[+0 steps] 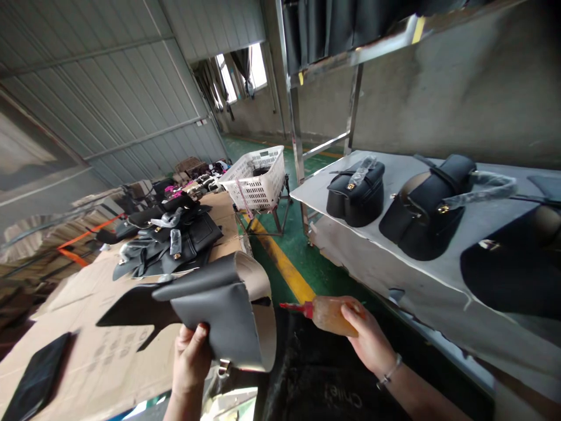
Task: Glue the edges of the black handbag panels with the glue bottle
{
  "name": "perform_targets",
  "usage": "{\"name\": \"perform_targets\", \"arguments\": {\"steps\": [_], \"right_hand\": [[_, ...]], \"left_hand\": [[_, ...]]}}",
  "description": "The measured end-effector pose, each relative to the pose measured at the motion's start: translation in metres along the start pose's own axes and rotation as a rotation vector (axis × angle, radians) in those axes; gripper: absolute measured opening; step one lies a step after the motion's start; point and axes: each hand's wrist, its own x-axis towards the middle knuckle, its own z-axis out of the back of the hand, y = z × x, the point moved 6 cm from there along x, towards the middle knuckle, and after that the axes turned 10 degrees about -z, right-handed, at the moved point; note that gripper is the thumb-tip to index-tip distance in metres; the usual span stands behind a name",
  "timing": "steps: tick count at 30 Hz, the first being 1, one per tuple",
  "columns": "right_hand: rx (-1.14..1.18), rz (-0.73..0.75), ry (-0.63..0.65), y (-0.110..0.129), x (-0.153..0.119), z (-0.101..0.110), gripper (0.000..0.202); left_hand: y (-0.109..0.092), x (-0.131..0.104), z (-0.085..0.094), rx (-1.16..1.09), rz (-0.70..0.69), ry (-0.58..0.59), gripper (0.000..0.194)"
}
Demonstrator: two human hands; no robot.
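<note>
A black leather bag piece (223, 310) with a tan inner side is curled open in front of me. My left hand (191, 356) grips its lower edge, thumb on the black outer face. My right hand (368, 339) is closed around a squeeze bottle (333, 314) of amber liquid. The bottle lies sideways, its red nozzle pointing left at the open side of the bag piece, a small gap away. A dark flap (135, 305) and strap extend left from the bag piece over the cardboard.
A cardboard-covered table (105, 356) at left bears a phone (39, 371) and piled black bag parts (188, 242). A white basket (258, 181) stands ahead. At right, black bags (357, 193) sit on a pale table (398, 234) beside a metal rack (295, 128).
</note>
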Motion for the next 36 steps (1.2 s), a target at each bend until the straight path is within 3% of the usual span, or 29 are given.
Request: {"name": "perform_targets", "arguments": {"steps": [7, 19, 24, 30, 36], "right_hand": [[-0.020, 0.017, 0.030, 0.004, 0.009, -0.013, 0.044], [0.010, 0.056, 0.045, 0.016, 0.037, -0.038, 0.050], [-0.035, 0.067, -0.003, 0.013, 0.045, -0.038, 0.055], [-0.010, -0.005, 0.043, 0.004, 0.038, -0.030, 0.050], [-0.125, 0.047, 0.059, 0.006, 0.031, -0.029, 0.044]], "left_hand": [[0.008, 0.001, 0.002, -0.001, 0.086, -0.014, 0.054], [0.011, -0.002, 0.005, -0.004, 0.094, -0.005, 0.048], [0.015, 0.000, 0.007, 0.020, 0.109, 0.026, 0.046], [0.021, 0.004, 0.016, 0.014, 0.109, 0.062, 0.044], [0.024, 0.001, 0.018, 0.015, 0.066, 0.069, 0.044]]}}
